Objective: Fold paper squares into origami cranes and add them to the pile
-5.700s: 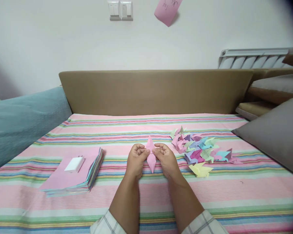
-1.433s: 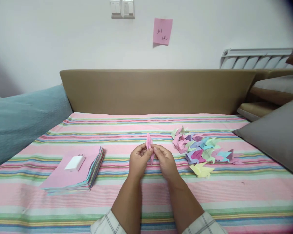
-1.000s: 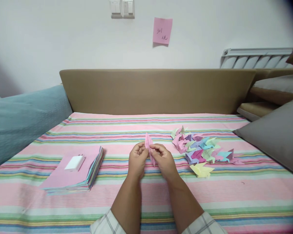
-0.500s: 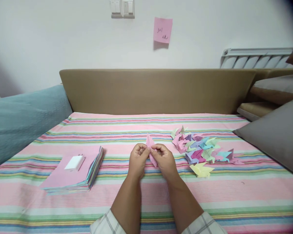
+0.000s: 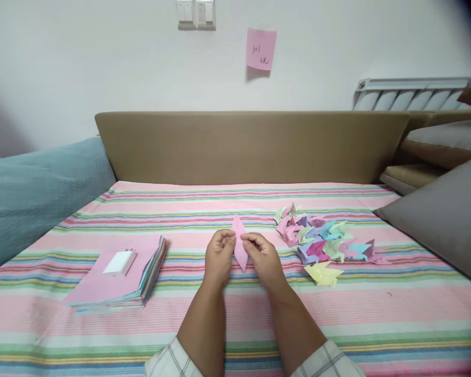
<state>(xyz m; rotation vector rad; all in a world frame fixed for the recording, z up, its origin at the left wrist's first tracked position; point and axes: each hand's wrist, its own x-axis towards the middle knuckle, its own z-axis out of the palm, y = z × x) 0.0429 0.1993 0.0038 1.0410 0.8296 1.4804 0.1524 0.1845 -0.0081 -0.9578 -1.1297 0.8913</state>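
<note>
A piece of folded pink origami paper [image 5: 240, 248], shaped like a long narrow diamond, is held between my two hands above the striped cloth. My left hand [image 5: 220, 256] pinches its left edge with thumb and fingers. On the opposite edge, my right hand [image 5: 264, 257] grips it the same way. Both ends of the diamond stick out, one away from me and one toward me. To the right of my hands lies a cluster of folded paper birds [image 5: 317, 234] in several colours, with a yellow one [image 5: 323, 274] closest to me.
At left, a stack of coloured paper [image 5: 90, 285] has a white plug adapter [image 5: 120, 263] on top. A striped cloth [image 5: 337, 335] covers the surface. Behind it stands a brown headboard [image 5: 251, 149]. Grey cushions [image 5: 451, 209] are on the right, and blue-grey fabric [image 5: 43, 193] on the left.
My thumbs have moved apart to the two edges of the pink paper, so more of its middle shows. The paper has shifted slightly left and looks flatter.
</note>
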